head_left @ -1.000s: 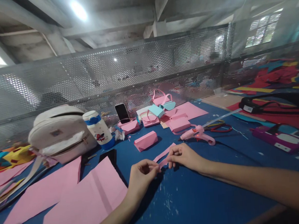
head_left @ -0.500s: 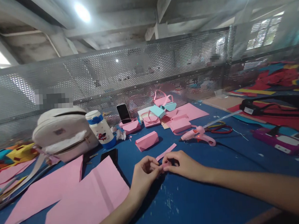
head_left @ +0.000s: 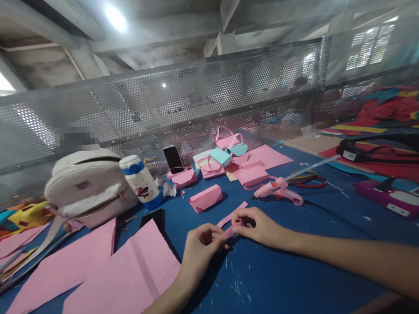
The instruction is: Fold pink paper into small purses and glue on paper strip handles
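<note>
Strip [head_left: 229, 233]: being held over the table [head_left: 289, 284]
Left hand [head_left: 201, 248], right hand [head_left: 258, 227]: both being clamped on it
Tear risk: possibly being raised by uneven tugging
Glue gun [head_left: 278, 188]: possibly being knocked by the right hand

Legible text: none. Marks noted, all unreadable:
– Patch [head_left: 82, 185], on pale backpack [head_left: 97, 165], far left of the fingers [head_left: 207, 231].
– Printed figure [head_left: 143, 193], on white-and-blue bottle [head_left: 137, 180], left of and beyond the fingers.
– White label [head_left: 349, 156], on black strapped item [head_left: 356, 147], well right of and beyond the fingers; too small.
– White markings [head_left: 396, 209], on purple box [head_left: 376, 193], right of the fingers; blurred.
</note>
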Tool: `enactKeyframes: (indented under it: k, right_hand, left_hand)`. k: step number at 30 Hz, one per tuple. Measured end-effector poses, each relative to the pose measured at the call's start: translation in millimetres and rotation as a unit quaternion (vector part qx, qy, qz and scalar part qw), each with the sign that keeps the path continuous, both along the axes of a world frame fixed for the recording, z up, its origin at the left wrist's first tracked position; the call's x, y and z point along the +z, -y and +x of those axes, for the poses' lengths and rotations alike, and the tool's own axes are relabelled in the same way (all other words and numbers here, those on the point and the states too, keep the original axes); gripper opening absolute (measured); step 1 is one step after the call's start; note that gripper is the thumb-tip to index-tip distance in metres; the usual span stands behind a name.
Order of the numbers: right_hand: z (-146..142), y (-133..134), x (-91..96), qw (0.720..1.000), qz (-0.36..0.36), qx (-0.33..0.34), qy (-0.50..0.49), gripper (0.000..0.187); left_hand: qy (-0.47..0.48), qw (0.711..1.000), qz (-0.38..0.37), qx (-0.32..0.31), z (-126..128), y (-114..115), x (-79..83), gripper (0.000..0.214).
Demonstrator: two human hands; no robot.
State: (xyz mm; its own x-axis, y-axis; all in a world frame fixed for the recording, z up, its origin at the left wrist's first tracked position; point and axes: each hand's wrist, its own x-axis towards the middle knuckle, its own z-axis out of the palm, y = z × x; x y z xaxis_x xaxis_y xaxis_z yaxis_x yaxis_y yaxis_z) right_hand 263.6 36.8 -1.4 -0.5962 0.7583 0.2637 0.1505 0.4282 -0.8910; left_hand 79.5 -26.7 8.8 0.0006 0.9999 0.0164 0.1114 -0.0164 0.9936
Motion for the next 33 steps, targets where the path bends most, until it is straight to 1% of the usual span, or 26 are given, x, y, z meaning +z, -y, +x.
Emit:
enactKeyframes:
  k: [7, 15, 22, 26, 29, 31, 33]
  right_hand:
    - [0, 0, -2.2, 1.000, -0.001, -0.006, -0.006, 0.016]
    - [0, 2, 1.2, 1.000, -0.003, -0.015, 0.016, 0.014]
    - [0, 3, 2.7, 0.999, 0.004, -0.019, 0.026, 0.010]
    - [0, 2, 1.2, 1.000, 0.009, -0.003, 0.024, 0.010]
    - [1, 1, 1.3, 0.999, 0.012, 0.020, 0.035, 0.010]
    - [3, 2, 3.3, 0.997, 0.026, 0.048, 0.060, 0.015]
    - [5, 4, 7.2, 0.990, 0.064, 0.080, 0.094, 0.021]
  left_hand:
    - [0.003, 1.000, -0.013, 0.003, -4, -1, 0.3, 0.041]
    - [0.009, 1.000, -0.015, 0.003, -3, -1, -1.2, 0.047]
    - [-0.006, 1.000, -0.016, -0.007, -3, -1, -2.6, 0.045]
    - [-0.017, 1.000, -0.011, -0.015, -4, -2, -4.6, 0.043]
    - [-0.022, 0.999, 0.002, -0.029, -4, 0, -0.8, 0.040]
    - [-0.034, 0.998, 0.010, -0.051, -4, 4, 3.9, 0.035]
    - [-0.078, 0.993, 0.016, -0.089, -4, 10, 8.0, 0.024]
